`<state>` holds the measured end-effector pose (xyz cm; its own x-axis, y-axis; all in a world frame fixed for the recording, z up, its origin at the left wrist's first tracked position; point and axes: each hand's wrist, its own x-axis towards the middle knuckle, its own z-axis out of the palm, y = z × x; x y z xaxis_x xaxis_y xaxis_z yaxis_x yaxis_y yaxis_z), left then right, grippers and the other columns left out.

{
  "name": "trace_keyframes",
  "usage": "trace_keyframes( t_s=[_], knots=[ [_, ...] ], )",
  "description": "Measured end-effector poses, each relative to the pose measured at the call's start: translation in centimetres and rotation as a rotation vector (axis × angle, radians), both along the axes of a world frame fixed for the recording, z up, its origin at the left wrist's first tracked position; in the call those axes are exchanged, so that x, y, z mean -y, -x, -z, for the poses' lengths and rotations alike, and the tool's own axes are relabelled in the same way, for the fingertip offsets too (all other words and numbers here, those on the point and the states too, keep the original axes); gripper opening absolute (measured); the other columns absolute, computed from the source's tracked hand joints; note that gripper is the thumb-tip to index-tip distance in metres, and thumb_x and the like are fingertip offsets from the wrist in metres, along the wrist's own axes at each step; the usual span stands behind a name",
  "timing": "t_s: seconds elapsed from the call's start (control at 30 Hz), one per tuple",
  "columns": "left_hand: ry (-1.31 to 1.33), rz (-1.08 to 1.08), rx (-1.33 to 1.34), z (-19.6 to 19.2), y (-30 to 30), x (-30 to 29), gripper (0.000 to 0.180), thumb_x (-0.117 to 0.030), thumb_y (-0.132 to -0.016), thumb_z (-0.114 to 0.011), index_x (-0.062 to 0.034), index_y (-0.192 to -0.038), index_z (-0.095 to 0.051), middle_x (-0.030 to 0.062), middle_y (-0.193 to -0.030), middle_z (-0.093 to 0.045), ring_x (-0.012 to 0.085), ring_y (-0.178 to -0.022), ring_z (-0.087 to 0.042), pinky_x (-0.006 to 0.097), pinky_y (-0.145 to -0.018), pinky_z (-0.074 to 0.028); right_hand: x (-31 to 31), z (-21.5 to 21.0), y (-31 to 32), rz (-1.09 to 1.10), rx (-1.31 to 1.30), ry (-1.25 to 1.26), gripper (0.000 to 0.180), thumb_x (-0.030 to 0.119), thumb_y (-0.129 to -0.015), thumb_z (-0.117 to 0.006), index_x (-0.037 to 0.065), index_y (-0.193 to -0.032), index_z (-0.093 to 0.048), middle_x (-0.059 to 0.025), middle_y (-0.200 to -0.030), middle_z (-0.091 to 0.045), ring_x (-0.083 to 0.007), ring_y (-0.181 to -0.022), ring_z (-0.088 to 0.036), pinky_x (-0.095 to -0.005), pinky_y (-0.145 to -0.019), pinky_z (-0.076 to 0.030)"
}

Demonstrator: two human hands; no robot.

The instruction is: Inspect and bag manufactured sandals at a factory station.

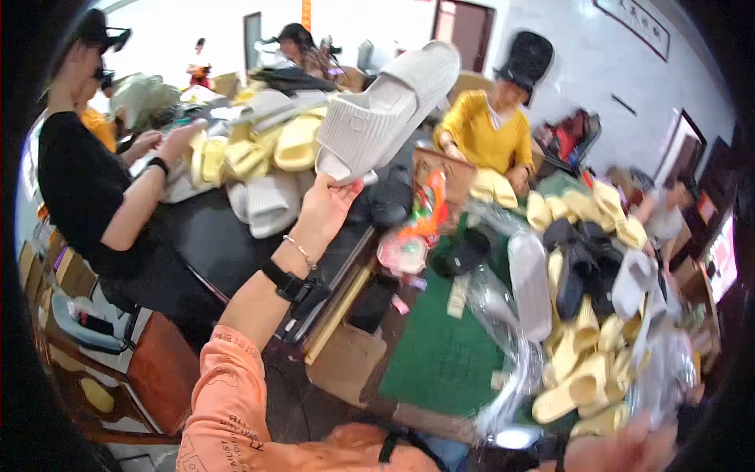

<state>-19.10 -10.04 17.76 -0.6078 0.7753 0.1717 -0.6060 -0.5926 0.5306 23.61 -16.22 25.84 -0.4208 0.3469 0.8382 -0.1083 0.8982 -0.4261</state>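
Sitting at the far left, a person in a black shirt [79, 185] works with both hands at a heap of yellow and pale slippers [252, 153] on the dark counter [212, 244]. Just right of that heap, the left hand [326, 206], coming up from an orange sleeve [228, 393] with a black wrist strap [292, 287] and a thin bracelet, is closed on the heel end of a white ribbed slipper [385, 110], holding it raised and tilted, toe pointing to the far right. Beyond it, a person in a yellow top [487, 130] sits on the far side. Near the middle lies a green mat [440, 354] with crumpled clear plastic bags [503, 315] on it. To the right, a pile of yellow, black and white slippers [590, 299] spreads over the counter. At the near right edge, the right hand [621, 448] is blurred, and I cannot tell whether it grips anything.
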Motion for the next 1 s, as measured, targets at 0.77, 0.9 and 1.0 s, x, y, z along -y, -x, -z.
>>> trace_keyframes(
  t_s=[0.77,0.9,1.0],
  knots=[
    [0.684,0.463,-0.439,10.4,-9.7,2.3,0.024,-0.016,-0.084,-0.042,-0.0027,-0.099,-0.056,0.0052,-0.090,-0.061,0.0153,-0.075,-0.060,0.027,-0.067,-0.048,-5.5,9.7,-5.6,-0.204,-0.771,0.928,0.082,0.050,-0.074,-0.054,-0.003,-0.131,-0.028,-0.0240,-0.126,-0.041,-0.0344,-0.116,-0.043,-0.0464,-0.098,-0.036],
    [0.646,0.648,-0.817,10.6,-8.4,-0.9,0.023,-0.015,-0.084,-0.045,-0.0012,-0.090,-0.062,0.0023,-0.086,-0.061,0.0105,-0.075,-0.054,0.025,-0.067,-0.043,-6.7,14.8,-4.0,-0.246,-0.405,1.246,0.084,0.053,-0.074,-0.049,-0.007,-0.129,-0.029,-0.0258,-0.119,-0.048,-0.0385,-0.102,-0.054,-0.0441,-0.089,-0.045],
    [0.495,0.678,-1.507,11.6,-10.8,-3.1,0.029,-0.020,-0.084,-0.045,-0.0031,-0.103,-0.060,0.0005,-0.082,-0.057,0.0102,-0.076,-0.049,0.027,-0.067,-0.042,-6.5,19.5,-1.3,-0.623,-0.446,1.647,0.078,0.053,-0.079,-0.043,-0.003,-0.131,-0.029,-0.0265,-0.117,-0.048,-0.0448,-0.099,-0.053,-0.0492,-0.084,-0.047]
  ],
)
